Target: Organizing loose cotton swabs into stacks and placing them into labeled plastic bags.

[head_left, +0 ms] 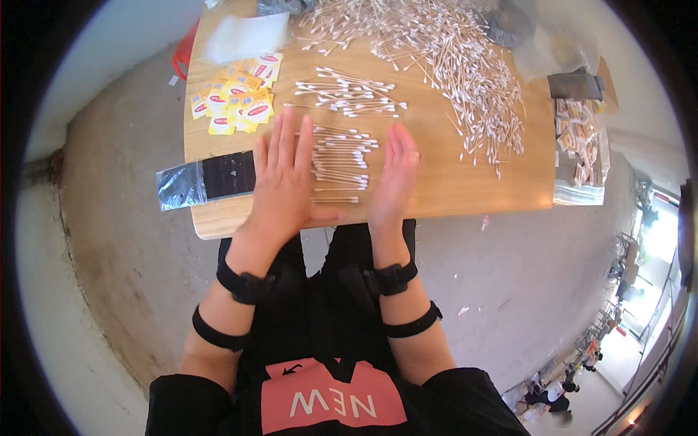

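Note:
A row of cotton swabs (342,161) lies side by side on the wooden table, between my two hands. My left hand (282,185) is flat with its fingers stretched out, at the left ends of the row and covering some of them. On the other side, my right hand (393,178) stands on edge with fingers straight and together, a little apart from the swabs' right tips. Neither palm grips anything. Just beyond the row is a looser bunch of cotton swabs (350,93), lying roughly crosswise.
A large heap of cotton swabs (458,73) spreads over the far right of the table (436,190). Yellow and white cards (240,100) and clear plastic sheets (247,38) lie far left. A black packet (228,175) overhangs the left edge. Right stands a clear bag of small packs (582,145).

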{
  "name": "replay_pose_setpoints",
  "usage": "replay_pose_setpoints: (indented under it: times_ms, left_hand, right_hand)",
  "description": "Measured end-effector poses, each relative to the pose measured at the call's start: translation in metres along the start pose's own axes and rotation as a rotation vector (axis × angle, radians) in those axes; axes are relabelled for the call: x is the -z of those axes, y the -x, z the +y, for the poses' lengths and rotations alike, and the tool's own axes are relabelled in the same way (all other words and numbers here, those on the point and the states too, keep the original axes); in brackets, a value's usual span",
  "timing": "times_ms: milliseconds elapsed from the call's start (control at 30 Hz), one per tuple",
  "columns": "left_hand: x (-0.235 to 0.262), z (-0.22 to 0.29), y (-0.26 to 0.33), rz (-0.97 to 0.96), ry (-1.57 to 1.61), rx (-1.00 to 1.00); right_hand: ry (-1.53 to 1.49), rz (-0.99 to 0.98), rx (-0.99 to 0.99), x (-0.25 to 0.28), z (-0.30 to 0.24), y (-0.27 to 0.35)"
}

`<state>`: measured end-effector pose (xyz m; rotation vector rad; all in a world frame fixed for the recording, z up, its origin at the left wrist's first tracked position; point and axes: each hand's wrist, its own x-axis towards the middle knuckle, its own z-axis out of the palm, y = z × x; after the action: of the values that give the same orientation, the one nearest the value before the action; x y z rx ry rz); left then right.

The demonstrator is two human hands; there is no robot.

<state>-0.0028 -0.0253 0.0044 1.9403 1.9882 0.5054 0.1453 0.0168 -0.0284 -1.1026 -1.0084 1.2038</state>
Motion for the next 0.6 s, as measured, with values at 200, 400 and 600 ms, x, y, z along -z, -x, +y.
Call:
replay_pose_setpoints:
  times_ms: [200,400,600]
  left_hand:
    - [-0.023,0.014,-0.012,-0.063,0.043,-0.07]
    - [-0.016,0.02,-0.009,-0.115,-0.01,-0.069]
    - [-0.004,0.01,0.003,-0.165,-0.001,-0.124]
  right_hand:
    - [-0.041,-0.104,-0.055,-0.011,0.003,-0.012]
    - [-0.166,-0.128,-0.101,-0.011,0.005,-0.013]
    - [-0.154,-0.061,-0.098,0.003,-0.01,-0.005]
